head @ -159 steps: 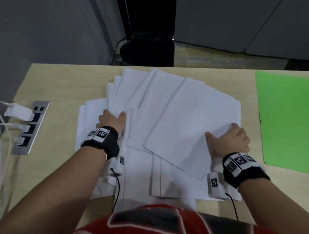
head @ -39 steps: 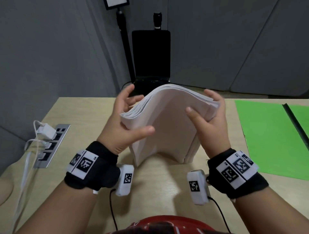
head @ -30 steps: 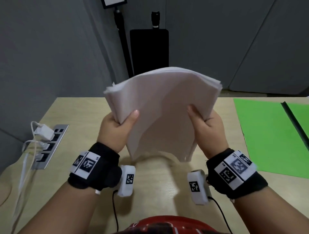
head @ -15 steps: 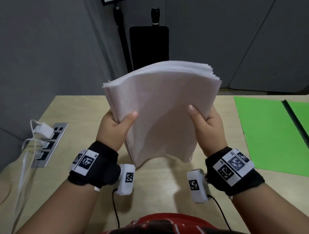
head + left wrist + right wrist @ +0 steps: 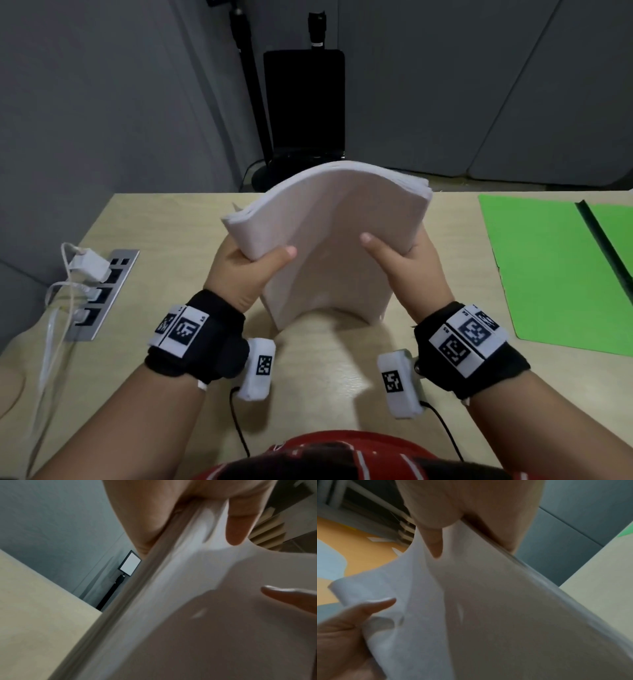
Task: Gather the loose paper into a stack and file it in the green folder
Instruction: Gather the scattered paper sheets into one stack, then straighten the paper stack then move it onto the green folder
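While paper stack [image 5: 329, 240] hides fingers | green folder [image 5: 548, 274] cut off right

A paper stack [image 5: 329, 240] is being held upright on the table [image 5: 154, 222], gripped at its sides by the left hand [image 5: 246, 274] and right hand [image 5: 407, 270]; a green folder [image 5: 548, 267] is lying open nearby.

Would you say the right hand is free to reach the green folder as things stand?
Probably not yet: the right hand grips the paper stack together with the left hand. The table between it and the open green folder looks unobstructed.
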`<action>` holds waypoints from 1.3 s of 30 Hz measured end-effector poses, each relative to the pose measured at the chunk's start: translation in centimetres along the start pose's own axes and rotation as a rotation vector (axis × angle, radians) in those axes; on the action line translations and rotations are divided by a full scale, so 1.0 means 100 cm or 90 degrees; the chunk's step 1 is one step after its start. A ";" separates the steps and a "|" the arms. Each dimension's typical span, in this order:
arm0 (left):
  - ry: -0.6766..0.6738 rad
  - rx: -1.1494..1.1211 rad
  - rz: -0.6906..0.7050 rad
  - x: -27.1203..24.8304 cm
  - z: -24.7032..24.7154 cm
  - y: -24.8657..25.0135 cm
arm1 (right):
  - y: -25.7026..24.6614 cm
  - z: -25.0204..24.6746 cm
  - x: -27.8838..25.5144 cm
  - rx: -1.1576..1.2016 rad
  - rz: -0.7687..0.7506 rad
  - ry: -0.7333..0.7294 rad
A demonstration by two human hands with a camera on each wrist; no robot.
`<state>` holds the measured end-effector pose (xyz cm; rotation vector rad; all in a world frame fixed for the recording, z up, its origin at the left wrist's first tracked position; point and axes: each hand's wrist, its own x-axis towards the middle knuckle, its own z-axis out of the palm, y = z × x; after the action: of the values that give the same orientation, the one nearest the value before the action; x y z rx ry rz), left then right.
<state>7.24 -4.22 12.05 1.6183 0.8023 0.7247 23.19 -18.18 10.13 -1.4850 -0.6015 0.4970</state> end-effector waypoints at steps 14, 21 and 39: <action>-0.053 0.217 -0.149 -0.003 0.009 -0.025 | 0.020 -0.003 0.000 -0.262 0.175 -0.088; 0.081 0.316 -0.008 0.013 -0.006 -0.014 | 0.020 -0.015 0.008 -0.241 0.116 0.026; 0.255 0.503 0.166 0.028 -0.030 -0.032 | 0.023 -0.013 0.006 -0.031 0.009 -0.043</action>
<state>6.00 0.16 9.59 2.3527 1.2866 1.0121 24.59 -18.67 7.93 -1.5238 -0.6599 0.5494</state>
